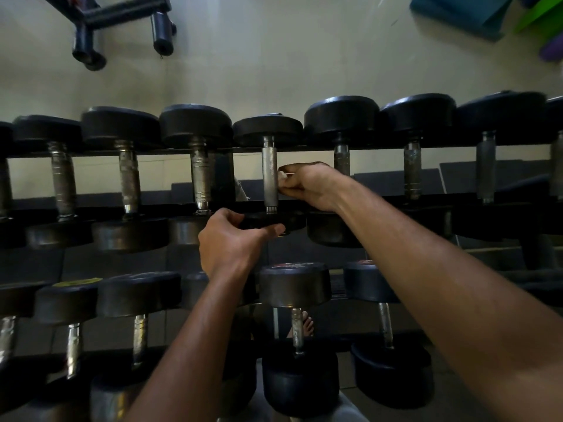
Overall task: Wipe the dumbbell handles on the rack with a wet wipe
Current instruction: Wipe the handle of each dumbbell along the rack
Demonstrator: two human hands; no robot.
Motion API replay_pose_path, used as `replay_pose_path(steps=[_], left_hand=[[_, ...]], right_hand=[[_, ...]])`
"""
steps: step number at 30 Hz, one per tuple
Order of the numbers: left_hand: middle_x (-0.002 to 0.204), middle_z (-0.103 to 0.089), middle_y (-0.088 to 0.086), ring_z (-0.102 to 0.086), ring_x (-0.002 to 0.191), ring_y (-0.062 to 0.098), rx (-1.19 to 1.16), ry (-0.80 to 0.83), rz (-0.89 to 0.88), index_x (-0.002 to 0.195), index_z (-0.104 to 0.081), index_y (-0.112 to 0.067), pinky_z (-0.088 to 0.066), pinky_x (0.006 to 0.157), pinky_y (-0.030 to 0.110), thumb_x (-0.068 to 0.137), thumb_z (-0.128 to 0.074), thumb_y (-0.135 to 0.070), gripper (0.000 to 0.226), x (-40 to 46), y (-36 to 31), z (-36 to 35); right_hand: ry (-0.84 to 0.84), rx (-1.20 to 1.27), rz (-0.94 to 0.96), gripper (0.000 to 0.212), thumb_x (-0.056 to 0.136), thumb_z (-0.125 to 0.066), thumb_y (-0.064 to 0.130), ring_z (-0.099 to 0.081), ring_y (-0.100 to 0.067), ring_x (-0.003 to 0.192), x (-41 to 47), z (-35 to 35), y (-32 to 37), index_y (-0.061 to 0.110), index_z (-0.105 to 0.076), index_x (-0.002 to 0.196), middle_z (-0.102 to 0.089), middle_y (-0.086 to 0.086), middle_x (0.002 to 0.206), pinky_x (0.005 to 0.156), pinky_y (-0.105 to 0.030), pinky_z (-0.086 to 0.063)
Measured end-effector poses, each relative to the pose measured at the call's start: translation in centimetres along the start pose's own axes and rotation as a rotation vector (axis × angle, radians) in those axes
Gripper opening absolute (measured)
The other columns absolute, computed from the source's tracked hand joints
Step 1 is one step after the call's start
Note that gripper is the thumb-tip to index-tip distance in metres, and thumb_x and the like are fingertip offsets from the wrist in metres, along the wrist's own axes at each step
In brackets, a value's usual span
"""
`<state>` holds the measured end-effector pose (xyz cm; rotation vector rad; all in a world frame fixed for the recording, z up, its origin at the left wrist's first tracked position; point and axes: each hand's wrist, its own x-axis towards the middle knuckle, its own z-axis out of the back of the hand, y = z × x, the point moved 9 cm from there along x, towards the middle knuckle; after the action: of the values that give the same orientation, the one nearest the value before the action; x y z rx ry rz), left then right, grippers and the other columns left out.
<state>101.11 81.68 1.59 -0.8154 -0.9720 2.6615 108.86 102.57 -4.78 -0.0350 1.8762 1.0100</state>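
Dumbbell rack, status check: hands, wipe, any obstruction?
Right hand pinching wet wipe against shiny handle. Left hand gripping that dumbbell's near head. Nothing blocking.

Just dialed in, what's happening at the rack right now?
A person is cleaning dumbbells on the upper tier of the rack. The right hand presses a small white wet wipe against the knurled dumbbell handle near the middle of the row. The left hand grips that dumbbell's near head, apparently steadying it. The lower-tier dumbbells sit untouched.
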Motion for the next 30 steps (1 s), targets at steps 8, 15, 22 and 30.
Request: replay_pose_path(steps=[8, 15, 22, 30], left_hand=[[0.09, -0.065, -0.017, -0.063, 0.083, 0.0, -0.019, 0.002, -0.019, 0.101, -0.061, -0.035, -0.052, 0.066, 0.026, 0.058, -0.097, -0.065, 0.064, 0.0, 0.1, -0.1], [0.093, -0.065, -0.018, -0.063, 0.088, -0.001, -0.078, -0.013, -0.038, 0.106, -0.061, -0.036, -0.05, 0.066, 0.023, 0.057, -0.097, -0.068, 0.069, -0.3, 0.6, -0.5], [0.094, -0.065, -0.02, -0.06, 0.086, -0.009, -0.252, -0.077, 0.001, 0.115, -0.072, -0.021, -0.042, 0.062, -0.003, 0.059, -0.103, -0.053, 0.072, -1.0, 2.0, -1.1], [0.11, -0.066, -0.021, -0.054, 0.091, -0.034, -0.429, -0.129, -0.001, 0.125, -0.072, -0.018, -0.042, 0.071, -0.005, 0.066, -0.101, -0.049, 0.072, -3.1, 3.5, -2.3]], right_hand=[[-0.103, -0.041, -0.029, 0.013, 0.099, -0.072, 0.008, -0.079, -0.018, 0.101, 0.0, 0.4, -0.6, 0.01, -0.078, 0.111, -0.082, -0.006, 0.106, 0.096, -0.035, -0.063], [-0.354, -0.102, 0.196, 0.016, 0.096, -0.079, 0.02, -0.072, -0.009, 0.088, 0.3, 0.5, 4.1, 0.017, -0.073, 0.111, -0.076, 0.004, 0.098, 0.079, -0.025, -0.057], [-0.432, -0.952, 1.066, 0.02, 0.101, -0.07, 0.039, -0.075, -0.006, 0.084, -4.8, -3.3, 8.3, 0.032, -0.082, 0.116, -0.082, 0.012, 0.097, 0.074, -0.03, -0.06], [-0.244, -1.876, 1.022, 0.026, 0.111, -0.05, 0.028, -0.073, -0.029, 0.075, -3.2, -8.8, 9.3, 0.033, -0.075, 0.113, -0.074, 0.001, 0.084, 0.063, -0.035, -0.053]])
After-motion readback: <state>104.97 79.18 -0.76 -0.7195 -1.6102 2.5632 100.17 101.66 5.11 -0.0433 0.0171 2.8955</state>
